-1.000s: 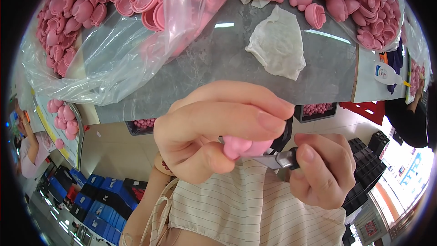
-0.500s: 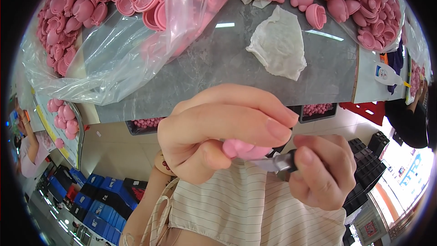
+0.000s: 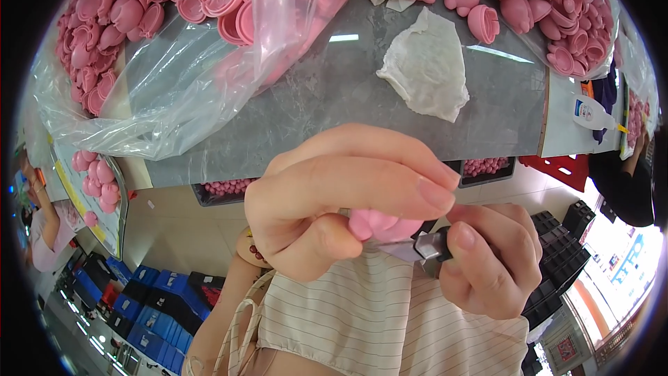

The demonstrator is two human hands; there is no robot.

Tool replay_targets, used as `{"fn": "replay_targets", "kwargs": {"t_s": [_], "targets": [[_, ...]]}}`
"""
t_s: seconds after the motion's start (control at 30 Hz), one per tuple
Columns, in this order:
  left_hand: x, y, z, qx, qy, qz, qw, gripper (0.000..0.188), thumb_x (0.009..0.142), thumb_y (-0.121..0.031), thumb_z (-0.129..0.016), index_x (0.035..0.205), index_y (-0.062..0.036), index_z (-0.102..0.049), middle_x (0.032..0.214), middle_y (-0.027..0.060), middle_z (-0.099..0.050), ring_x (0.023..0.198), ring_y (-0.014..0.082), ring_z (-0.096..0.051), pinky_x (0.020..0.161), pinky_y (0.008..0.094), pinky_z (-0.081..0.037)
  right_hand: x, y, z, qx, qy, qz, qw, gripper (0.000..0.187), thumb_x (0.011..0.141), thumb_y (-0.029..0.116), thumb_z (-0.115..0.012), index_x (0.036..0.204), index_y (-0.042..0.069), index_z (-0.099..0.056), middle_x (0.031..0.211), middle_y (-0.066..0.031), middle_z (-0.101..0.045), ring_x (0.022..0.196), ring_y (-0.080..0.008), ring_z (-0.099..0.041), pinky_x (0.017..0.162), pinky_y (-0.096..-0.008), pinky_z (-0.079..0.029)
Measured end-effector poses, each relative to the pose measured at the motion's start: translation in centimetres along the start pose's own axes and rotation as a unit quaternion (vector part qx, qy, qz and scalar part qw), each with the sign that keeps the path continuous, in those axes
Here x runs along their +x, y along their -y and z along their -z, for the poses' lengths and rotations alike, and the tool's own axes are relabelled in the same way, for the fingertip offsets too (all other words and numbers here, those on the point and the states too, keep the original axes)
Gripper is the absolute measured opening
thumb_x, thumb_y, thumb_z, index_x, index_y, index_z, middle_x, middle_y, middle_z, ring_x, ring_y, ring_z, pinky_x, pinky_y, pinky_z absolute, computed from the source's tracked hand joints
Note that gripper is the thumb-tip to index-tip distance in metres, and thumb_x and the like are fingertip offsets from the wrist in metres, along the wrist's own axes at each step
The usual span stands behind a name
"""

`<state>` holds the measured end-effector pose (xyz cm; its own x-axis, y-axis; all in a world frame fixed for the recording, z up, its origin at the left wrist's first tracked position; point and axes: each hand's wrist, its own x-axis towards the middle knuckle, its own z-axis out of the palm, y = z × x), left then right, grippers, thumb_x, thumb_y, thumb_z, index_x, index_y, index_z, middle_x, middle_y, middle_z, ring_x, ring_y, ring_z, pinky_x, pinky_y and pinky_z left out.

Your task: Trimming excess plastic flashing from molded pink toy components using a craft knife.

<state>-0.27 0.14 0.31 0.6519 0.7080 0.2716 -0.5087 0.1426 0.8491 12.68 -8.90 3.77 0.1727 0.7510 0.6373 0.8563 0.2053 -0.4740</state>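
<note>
Between the thumb and fingers of my left hand (image 3: 341,191) is a small rounded pink plastic part (image 3: 383,224), partly covered by the fingers. My right hand (image 3: 494,257) is closed round the dark handle of a utility knife (image 3: 431,246). Its short metal blade points left and lies against the underside of the pink part; whether it cuts in cannot be seen. Both hands are held up in front of my striped top, just off the table's near edge.
A white cloth (image 3: 428,66) lies on the grey table (image 3: 313,97). Clear plastic bags (image 3: 188,97) and heaps of pink hollow parts (image 3: 557,14) fill the far side. Dark bins (image 3: 487,170) of small pink pieces stand below the edge. A glue-like bottle (image 3: 591,113) is at right. Other people work at both sides.
The pink part has turned slightly in my left fingers and shows more of its surface. The knife has shifted a little, its blade still at the part's lower side.
</note>
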Motion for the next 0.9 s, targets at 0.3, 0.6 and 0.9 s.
{"fn": "replay_targets", "kwargs": {"t_s": [0.3,0.6,0.9], "targets": [[0.7,0.9,1.4,0.068,0.110,-0.119,0.984,0.056,0.061,-0.033,-0.074,0.097,0.0009,-0.049,0.092,0.0197,-0.049,0.074,0.0200,-0.052,0.060,0.0226,-0.043,0.2,0.3,-0.1,0.028,0.007,-0.015,0.999,0.026,0.054,0.009,-0.064,0.079,0.014,-0.067,0.061,-0.0028,-0.056,0.042,-0.0078,-0.047,0.033,-0.0141,-0.031],[0.6,0.4,1.6,0.031,0.115,-0.092,0.989,0.046,0.062,-0.019,-0.075,0.097,-0.0030,-0.049,0.095,0.0192,-0.048,0.073,0.0180,-0.048,0.058,0.0231,-0.043,0.0,0.5,-0.2,0.024,0.002,-0.011,1.000,0.027,0.055,0.008,-0.064,0.081,0.017,-0.067,0.063,-0.0005,-0.056,0.041,-0.0058,-0.043,0.033,-0.0141,-0.026],[0.4,0.5,1.2,0.004,0.102,-0.071,0.992,0.034,0.068,-0.018,-0.070,0.093,-0.0037,-0.051,0.097,0.0192,-0.048,0.077,0.0195,-0.048,0.059,0.0229,-0.043,0.0,0.5,1.3,0.062,0.128,-0.005,0.990,0.048,0.050,-0.004,-0.054,0.096,0.008,-0.057,0.076,-0.0139,-0.056,0.052,-0.0181,-0.049,0.044,-0.0229,-0.039]]}}
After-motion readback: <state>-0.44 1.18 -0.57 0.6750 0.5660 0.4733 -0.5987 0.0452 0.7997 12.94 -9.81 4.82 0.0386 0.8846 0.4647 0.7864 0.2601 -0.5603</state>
